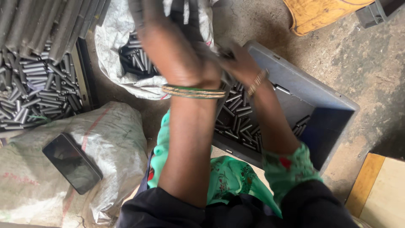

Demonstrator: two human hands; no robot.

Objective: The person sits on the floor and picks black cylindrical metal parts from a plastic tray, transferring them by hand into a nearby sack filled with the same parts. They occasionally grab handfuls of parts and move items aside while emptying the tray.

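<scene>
Above grey crate (pixel 295 90) | left hand (pixel 177 55) at 10 o'clock of right hand (pixel 240 63) — touching | metal pins (pixel 238 118) below, long axes mixed | grip state of both blurred — cannot tell

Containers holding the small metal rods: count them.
3: the white woven sack at top centre, the grey plastic crate at right, and the tray at left. More may lie outside view.

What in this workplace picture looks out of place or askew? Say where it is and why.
A dark phone lies screen-up on a stuffed woven sack at lower left, among metal parts rather than tools. The grey plastic crate of short metal rods sits tilted on the floor, rods gathered at one side.
</scene>
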